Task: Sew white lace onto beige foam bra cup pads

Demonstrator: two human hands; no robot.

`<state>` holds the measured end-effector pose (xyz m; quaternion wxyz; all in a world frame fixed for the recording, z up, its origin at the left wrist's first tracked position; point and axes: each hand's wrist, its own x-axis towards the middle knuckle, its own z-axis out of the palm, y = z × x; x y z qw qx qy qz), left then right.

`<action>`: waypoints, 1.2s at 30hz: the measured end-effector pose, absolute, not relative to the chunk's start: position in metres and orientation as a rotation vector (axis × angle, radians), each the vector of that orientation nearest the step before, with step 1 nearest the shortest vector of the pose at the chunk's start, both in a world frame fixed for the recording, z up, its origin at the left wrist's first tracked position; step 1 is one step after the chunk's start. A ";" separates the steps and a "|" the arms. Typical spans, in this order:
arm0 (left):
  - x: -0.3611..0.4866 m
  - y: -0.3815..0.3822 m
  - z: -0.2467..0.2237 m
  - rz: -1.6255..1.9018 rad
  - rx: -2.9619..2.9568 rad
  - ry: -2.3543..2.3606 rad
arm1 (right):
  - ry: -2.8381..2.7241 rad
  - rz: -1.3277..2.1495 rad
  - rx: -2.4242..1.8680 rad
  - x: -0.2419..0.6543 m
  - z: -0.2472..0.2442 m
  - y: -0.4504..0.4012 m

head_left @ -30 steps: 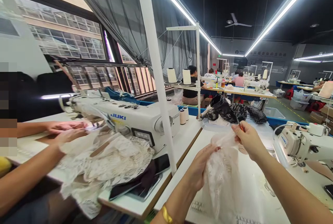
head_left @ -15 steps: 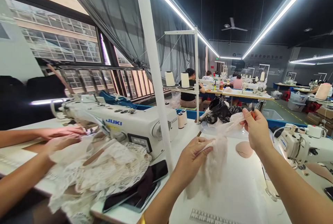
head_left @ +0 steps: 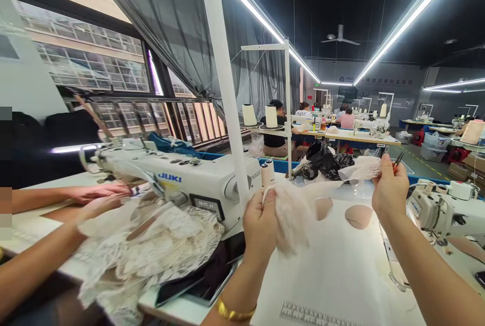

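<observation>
A strip of sheer off-white lace fabric (head_left: 293,215) is stretched above the white tabletop between my two hands. My left hand (head_left: 261,222) pinches its near end, where a loose bunch hangs down. At the far end my right hand (head_left: 390,184) grips the lace edge with closed fingers, and small thread snips (head_left: 397,160) with orange handles stick out of the same hand. Below the fabric lie two beige rounded pieces, a left one (head_left: 324,208) partly covered by the fabric and a right one (head_left: 358,216).
A co-worker's hands (head_left: 100,197) work at a JUKI sewing machine (head_left: 182,174) on the left, beside piled cream lace (head_left: 162,250) and dark phones (head_left: 200,280). Another machine (head_left: 443,210) stands right. A black plastic bag (head_left: 322,159) lies behind, and a white pole (head_left: 223,73) rises near my left hand.
My hands have moved apart, the left one leftward and the right one rightward, drawing the fabric out between them. A second beige piece now shows beside the first.
</observation>
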<state>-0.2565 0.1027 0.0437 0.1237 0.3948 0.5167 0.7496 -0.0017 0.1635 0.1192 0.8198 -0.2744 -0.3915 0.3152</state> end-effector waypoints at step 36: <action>-0.131 0.059 0.003 0.834 1.037 0.809 | -2.146 -0.243 -1.099 0.078 -0.028 0.059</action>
